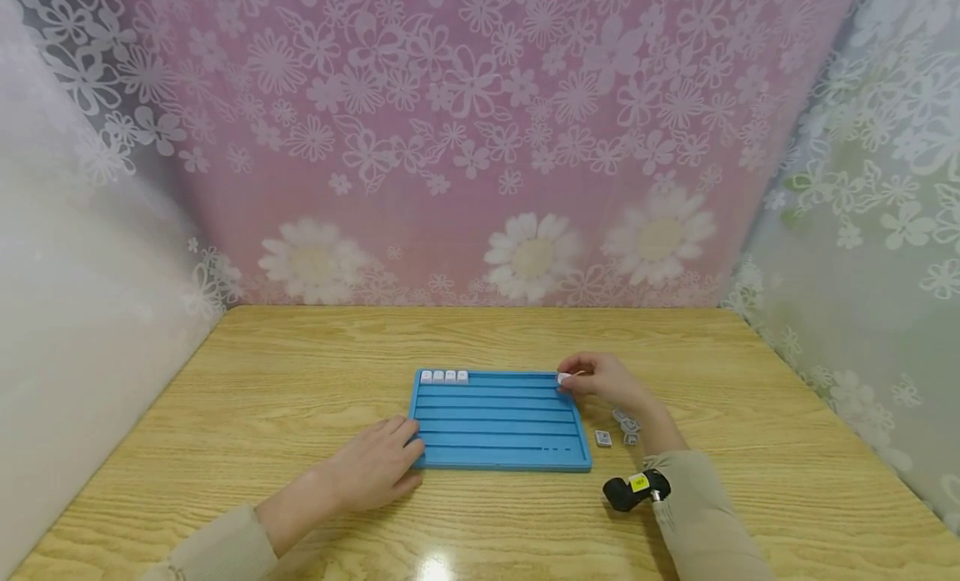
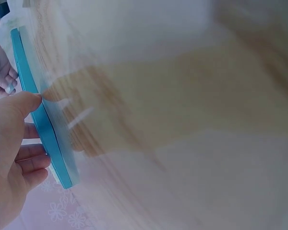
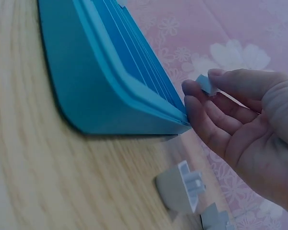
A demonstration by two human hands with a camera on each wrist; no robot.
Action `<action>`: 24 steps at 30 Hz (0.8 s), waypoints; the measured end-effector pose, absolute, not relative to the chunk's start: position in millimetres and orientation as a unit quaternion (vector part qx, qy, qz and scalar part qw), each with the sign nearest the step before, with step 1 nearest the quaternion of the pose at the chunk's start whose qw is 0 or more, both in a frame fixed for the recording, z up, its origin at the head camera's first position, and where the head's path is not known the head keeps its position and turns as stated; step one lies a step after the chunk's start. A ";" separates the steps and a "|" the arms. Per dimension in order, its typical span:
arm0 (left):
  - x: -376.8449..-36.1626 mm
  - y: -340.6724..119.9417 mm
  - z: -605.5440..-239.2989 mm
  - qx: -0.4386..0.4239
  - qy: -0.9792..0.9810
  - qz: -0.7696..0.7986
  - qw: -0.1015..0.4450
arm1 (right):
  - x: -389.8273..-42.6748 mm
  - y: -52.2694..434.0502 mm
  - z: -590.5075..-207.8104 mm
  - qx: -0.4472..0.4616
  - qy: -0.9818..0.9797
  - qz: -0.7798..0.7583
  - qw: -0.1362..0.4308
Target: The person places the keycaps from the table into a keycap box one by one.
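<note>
A blue tray (image 1: 495, 414) with long parallel slots lies flat on the table. At its back left, several white keycaps (image 1: 444, 378) sit side by side in the top slot. My left hand (image 1: 377, 464) grips the tray's front left corner, thumb on one side and fingers on the other in the left wrist view. Over the back right corner, my right hand (image 1: 607, 383) pinches a small white keycap (image 3: 206, 85) between thumb and fingertips. Its fingers are close to the tray's rim. The slots between that corner and the row of keycaps are bare.
Several loose keycaps (image 1: 603, 438) lie on the wood-grain table (image 1: 300, 356) right of the tray, near my right forearm. One keycap (image 3: 174, 189) rests on its side with its underside stem showing. Floral curtains (image 1: 480, 147) surround the table's back and sides.
</note>
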State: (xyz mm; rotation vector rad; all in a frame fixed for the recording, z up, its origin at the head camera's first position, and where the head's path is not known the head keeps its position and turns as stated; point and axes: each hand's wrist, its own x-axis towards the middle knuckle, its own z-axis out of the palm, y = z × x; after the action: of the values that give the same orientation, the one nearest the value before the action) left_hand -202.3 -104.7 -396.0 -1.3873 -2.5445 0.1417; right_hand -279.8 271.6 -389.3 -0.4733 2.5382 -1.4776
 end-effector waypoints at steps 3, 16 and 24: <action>-202.7 -105.2 -396.2 -0.476 -0.869 0.049 0.123 | -280.0 267.8 -388.8 -0.165 0.840 -0.508 0.090; -202.4 -105.6 -395.2 -0.473 -0.871 0.057 0.116 | -285.3 252.5 -389.6 -0.166 0.855 -0.485 0.081; -202.4 -105.5 -394.6 -0.476 -0.870 0.057 0.117 | -285.9 237.6 -385.0 -0.169 0.846 -0.496 0.101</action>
State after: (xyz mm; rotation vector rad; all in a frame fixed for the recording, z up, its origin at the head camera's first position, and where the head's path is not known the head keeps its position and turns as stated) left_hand -202.4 -105.5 -394.6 -1.3941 -2.5466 0.1655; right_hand -285.9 237.6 -385.0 -0.4987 2.4980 -1.4657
